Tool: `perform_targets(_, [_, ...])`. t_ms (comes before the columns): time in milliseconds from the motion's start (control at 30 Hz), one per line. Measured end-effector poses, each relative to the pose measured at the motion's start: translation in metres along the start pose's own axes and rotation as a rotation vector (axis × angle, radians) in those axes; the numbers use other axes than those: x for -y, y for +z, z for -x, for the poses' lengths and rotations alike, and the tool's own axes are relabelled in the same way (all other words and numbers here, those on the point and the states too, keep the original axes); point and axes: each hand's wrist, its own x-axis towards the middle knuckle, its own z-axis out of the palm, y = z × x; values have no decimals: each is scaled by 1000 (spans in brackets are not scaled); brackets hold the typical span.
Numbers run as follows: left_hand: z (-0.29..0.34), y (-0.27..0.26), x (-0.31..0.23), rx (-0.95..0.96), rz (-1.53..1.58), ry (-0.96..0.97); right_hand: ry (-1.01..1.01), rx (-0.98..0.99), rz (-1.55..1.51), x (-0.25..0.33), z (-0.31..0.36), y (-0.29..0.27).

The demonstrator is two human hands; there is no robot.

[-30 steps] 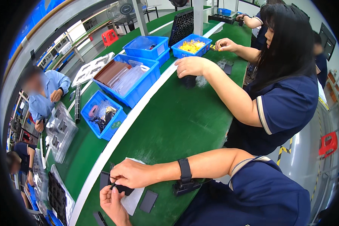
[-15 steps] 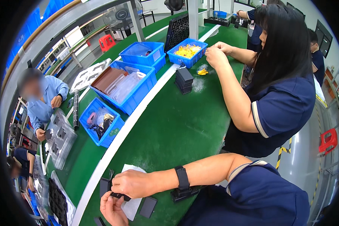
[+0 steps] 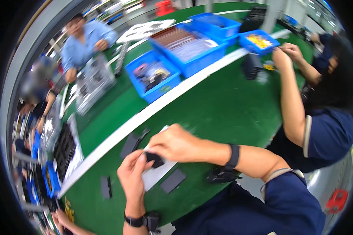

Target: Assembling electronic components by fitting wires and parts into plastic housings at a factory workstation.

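Note:
Low over the green table (image 3: 219, 113), my left hand (image 3: 132, 174) grips a small black part (image 3: 155, 159) between thumb and fingers. My right hand (image 3: 175, 144) pinches at the same part from above, its fingertips close to the left thumb. The part's exact kind is hidden by the fingers and blur. Beneath both hands lies a white sheet (image 3: 152, 181). To its right rests a flat dark grey rectangular block (image 3: 173, 181). Another dark block (image 3: 130, 145) with a thin black piece beside it lies beyond my left hand, and a smaller dark block (image 3: 106, 187) is farther left.
A white strip (image 3: 131, 124) crosses the table beyond my hands. Behind it stand blue bins (image 3: 151, 96) with bagged parts. To the right, a co-worker's hands (image 3: 283, 56) work near a blue bin of yellow pieces (image 3: 259, 40) and a black stack (image 3: 252, 66). Another person (image 3: 84, 43) sits opposite.
The view has swung left and down, so the scene sits further right. My hands have turned, with the black part still between them; more of my left forearm shows.

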Motion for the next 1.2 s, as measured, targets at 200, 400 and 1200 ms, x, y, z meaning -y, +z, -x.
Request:
perform_targets(200, [4, -3, 4, 65, 120, 35, 84, 105, 83, 20, -5, -5])
perform_targets(400, [4, -9, 6, 132, 209, 33, -154, 22, 224, 16, 0, 10])
perform_targets(1200, [-4, -5, 5, 25, 112, 38, -142, -36, 247, 10, 9, 28])
